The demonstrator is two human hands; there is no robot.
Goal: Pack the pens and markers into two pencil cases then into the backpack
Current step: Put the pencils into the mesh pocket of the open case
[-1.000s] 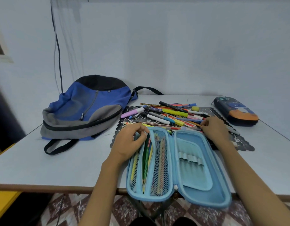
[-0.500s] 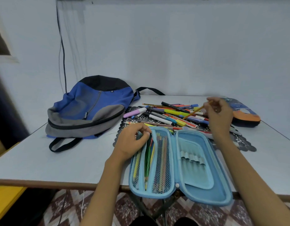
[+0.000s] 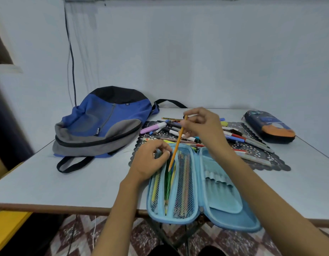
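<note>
The right hand [image 3: 200, 126] pinches a yellow pencil [image 3: 177, 144] tip-down over the open blue case [image 3: 200, 185] while the left hand [image 3: 150, 159] pinches the mesh pocket open; the tip could snag the mesh and miss

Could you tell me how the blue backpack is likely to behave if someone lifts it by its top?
The blue backpack lies slumped and creased on the table, so it would probably sag and fold, not hold shape. It looks flat and nearly empty, so likely light. Its loose strap may dangle or drag.
</note>
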